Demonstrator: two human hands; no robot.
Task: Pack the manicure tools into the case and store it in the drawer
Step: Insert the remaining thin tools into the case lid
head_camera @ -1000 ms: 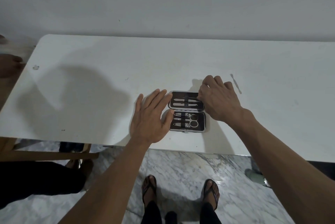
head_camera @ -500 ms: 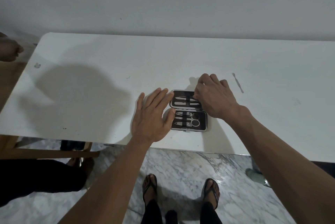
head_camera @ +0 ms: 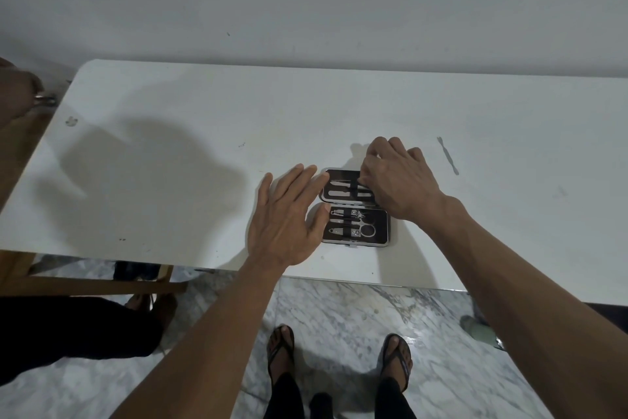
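A small black manicure case with a silver rim lies open on the white table near its front edge. Several metal tools sit under its straps, among them scissors in the near half. My left hand rests flat with spread fingers against the case's left side. My right hand covers the right end of the far half, its fingertips pressing on a tool there; what they pinch is hidden. One thin metal tool lies loose on the table to the right of my right hand.
A wall runs behind the table. Another person sits at the left, with a hand at the table's left end, above a wooden frame. Marble floor and my sandalled feet show below the table's front edge.
My right hand has slid slightly left and farther over the far half of the case. My left hand stays against the case's left side.
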